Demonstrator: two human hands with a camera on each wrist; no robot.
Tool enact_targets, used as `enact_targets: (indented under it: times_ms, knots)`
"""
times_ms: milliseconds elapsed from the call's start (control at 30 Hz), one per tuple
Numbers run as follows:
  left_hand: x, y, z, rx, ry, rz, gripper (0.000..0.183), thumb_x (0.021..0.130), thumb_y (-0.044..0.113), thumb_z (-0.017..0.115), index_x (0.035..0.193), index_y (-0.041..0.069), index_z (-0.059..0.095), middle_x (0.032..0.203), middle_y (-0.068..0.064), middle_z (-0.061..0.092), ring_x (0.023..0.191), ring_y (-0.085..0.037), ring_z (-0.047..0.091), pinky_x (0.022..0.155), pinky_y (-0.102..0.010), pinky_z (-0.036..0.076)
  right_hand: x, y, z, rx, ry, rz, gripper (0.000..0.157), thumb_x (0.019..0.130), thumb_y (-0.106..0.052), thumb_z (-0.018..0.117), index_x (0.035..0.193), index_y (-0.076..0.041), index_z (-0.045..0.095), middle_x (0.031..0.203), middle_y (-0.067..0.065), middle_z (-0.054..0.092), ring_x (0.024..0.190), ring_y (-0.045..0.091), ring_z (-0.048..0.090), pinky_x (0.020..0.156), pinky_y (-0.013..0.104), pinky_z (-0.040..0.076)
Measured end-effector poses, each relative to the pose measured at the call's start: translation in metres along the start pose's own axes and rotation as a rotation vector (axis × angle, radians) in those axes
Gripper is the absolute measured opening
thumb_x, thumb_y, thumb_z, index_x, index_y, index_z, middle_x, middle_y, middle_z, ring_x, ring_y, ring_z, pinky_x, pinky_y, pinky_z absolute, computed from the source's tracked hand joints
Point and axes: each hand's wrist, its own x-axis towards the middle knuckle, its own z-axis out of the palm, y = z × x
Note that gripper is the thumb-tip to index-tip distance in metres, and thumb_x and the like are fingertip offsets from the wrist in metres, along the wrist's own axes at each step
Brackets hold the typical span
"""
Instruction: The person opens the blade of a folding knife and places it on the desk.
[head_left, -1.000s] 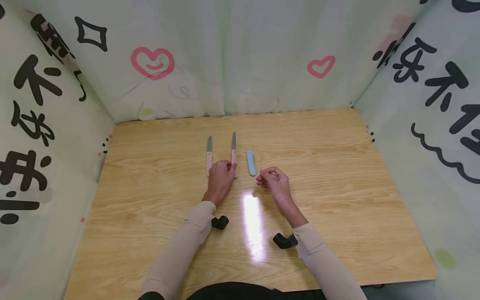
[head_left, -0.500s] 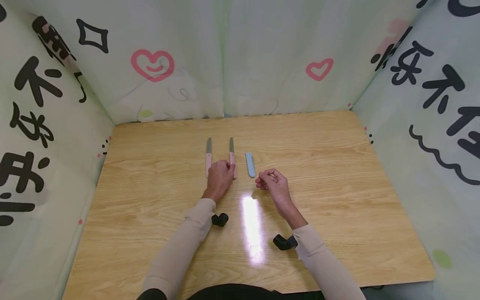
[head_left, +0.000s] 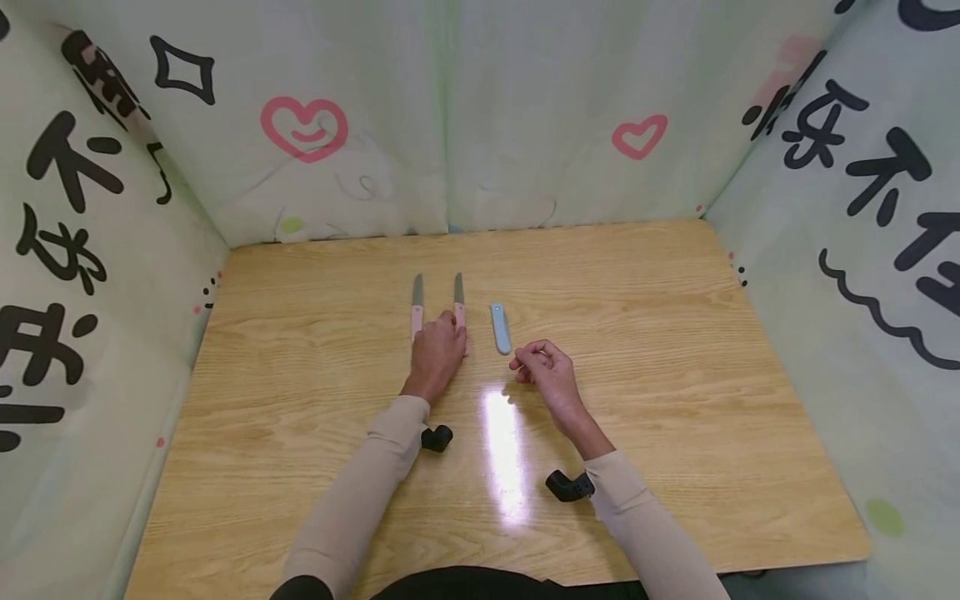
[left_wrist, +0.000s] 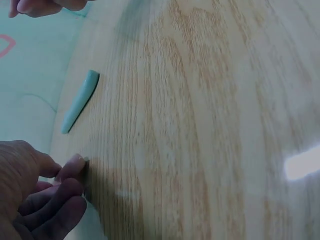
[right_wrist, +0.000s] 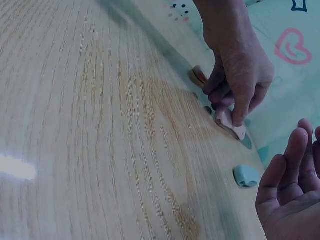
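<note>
Two knives with grey blades and pink handles lie side by side on the table, tips pointing away from me. My left hand pinches the handle of the right-hand knife; in the right wrist view, thumb and finger are on its pink handle. The other knife lies just left, its handle end hidden behind that hand. To the right is a slim light-blue piece shaped like a knife handle or sheath. My right hand, holding nothing, hovers near its lower end with fingers loosely bent.
The wooden table has a bright light reflection in front of the hands. Pale printed curtains enclose its back and both sides. A black wrist camera mount sticks out from the left sleeve, another from the right.
My left hand has shifted the right-hand knife slightly left, narrowing the gap to the other knife. The right hand and the light-blue piece stay nearly where they were.
</note>
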Motion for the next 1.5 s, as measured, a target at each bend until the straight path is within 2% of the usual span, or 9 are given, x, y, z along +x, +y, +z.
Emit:
enact_targets:
  times_ms: [167,333,633,800,967,1100,1267,1500]
  knots:
    - [0.000,0.000,0.000,0.109,0.022,0.021,0.023,0.103,0.019,0.064,0.112,-0.002,0.068,0.073,-0.010,0.066,0.051,-0.014,0.055,0.043,-0.024,0.039,0.000,0.001,-0.001,-0.009,-0.001,-0.005,0.007,0.101,-0.006,0.062,0.097,-0.002,0.058,0.080,0.004,0.068,0.066,0.012,0.059,0.069,0.025,0.054]
    - [0.000,0.000,0.000,0.120,0.022,0.019,0.021,0.102,0.017,0.065,0.110,0.000,0.071,0.081,-0.013,0.071,0.054,-0.013,0.057,0.047,-0.025,0.045,0.000,0.001,-0.003,-0.028,-0.024,-0.007,0.008,0.102,-0.008,0.061,0.099,-0.002,0.058,0.083,0.004,0.068,0.068,0.013,0.059,0.071,0.027,0.054]
    - [-0.001,0.000,-0.002,0.140,0.027,0.037,0.020,0.102,0.018,0.066,0.108,0.002,0.075,0.085,-0.010,0.068,0.061,-0.015,0.059,0.054,-0.031,0.054,0.000,0.000,-0.004,-0.051,-0.032,0.002,0.015,0.103,-0.012,0.062,0.103,0.002,0.057,0.087,0.008,0.068,0.073,0.016,0.062,0.075,0.028,0.055]
    - [-0.001,-0.001,-0.002,0.158,0.035,0.039,0.021,0.102,0.021,0.066,0.108,0.003,0.075,0.084,-0.008,0.066,0.059,-0.016,0.058,0.053,-0.031,0.053,0.001,0.000,-0.004,-0.072,-0.025,0.004,0.016,0.103,-0.013,0.063,0.102,0.002,0.058,0.088,0.010,0.068,0.075,0.019,0.063,0.076,0.029,0.056]
    - [-0.004,-0.001,-0.003,0.129,0.099,0.068,0.026,0.102,0.026,0.064,0.109,0.003,0.075,0.083,-0.008,0.068,0.055,-0.015,0.055,0.049,-0.031,0.048,0.005,0.001,-0.007,-0.232,0.035,-0.017,0.021,0.101,-0.017,0.066,0.101,0.005,0.066,0.089,0.013,0.069,0.083,0.035,0.065,0.074,0.034,0.056]
    - [-0.010,-0.002,-0.006,0.103,0.133,0.104,0.026,0.103,0.026,0.061,0.106,0.004,0.075,0.074,-0.003,0.064,0.052,-0.013,0.052,0.046,-0.028,0.043,0.010,-0.001,-0.013,-0.376,0.056,-0.046,0.027,0.100,-0.018,0.066,0.105,0.008,0.070,0.092,0.019,0.070,0.087,0.040,0.065,0.068,0.029,0.054]
    - [-0.021,-0.004,-0.009,0.066,0.169,0.141,0.022,0.102,0.024,0.060,0.103,0.007,0.074,0.067,0.003,0.057,0.051,-0.011,0.048,0.045,-0.026,0.037,0.014,-0.007,-0.016,-0.527,0.022,-0.099,0.028,0.101,-0.019,0.065,0.111,0.006,0.072,0.097,0.020,0.071,0.088,0.036,0.066,0.067,0.027,0.050]
    - [-0.033,-0.005,-0.010,0.004,0.215,0.195,0.020,0.101,0.022,0.061,0.100,0.006,0.074,0.069,0.003,0.058,0.053,-0.010,0.049,0.047,-0.024,0.039,0.023,-0.009,-0.009,-0.789,-0.029,-0.147,0.027,0.098,-0.023,0.070,0.115,-0.002,0.075,0.100,0.008,0.070,0.089,0.024,0.065,0.077,0.041,0.053]
